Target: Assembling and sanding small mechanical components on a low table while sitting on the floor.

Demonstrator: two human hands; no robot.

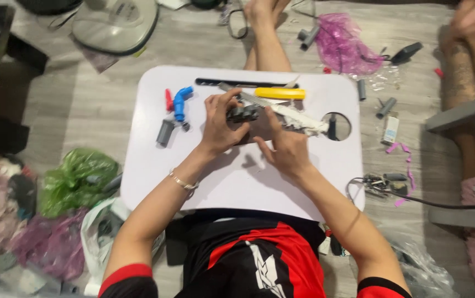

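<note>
Now, far left on the floor: a crumpled green plastic bag (pixel 74 185), well clear of the work, dumped out of the way. Up on the white lap table (pixel 154 165), parked at the left side within easy reach: a grey pipe piece (pixel 165 133), a blue elbow fitting (pixel 180 102) and a small red part (pixel 169 101) just beside it, laid out like spares. Next, the left hand (pixel 221 126), fingers curled over and clamped on a small dark grey fitting (pixel 242 114), raised just above the tabletop near its middle, probably so both hands can get at it. Touching the same fitting from the other side, the right hand (pixel 286 146), thumb and forefinger pinched against it, remaining fingers loose, wrist low over the table for steadiness by the look of it. Behind the hands, a yellow-handled tool (pixel 279 93) lying flat along the far edge, a pale saw-like blade (pixel 298 115) slanting beneath it, both pushed back from the working spot. Further right, the round cup hole (pixel 336 126) in the table. Off the table at the right, a pink plastic bag (pixel 343 45) and scattered grey fittings (pixel 385 107) on the floor, plus another person's legs at the edge.
</note>
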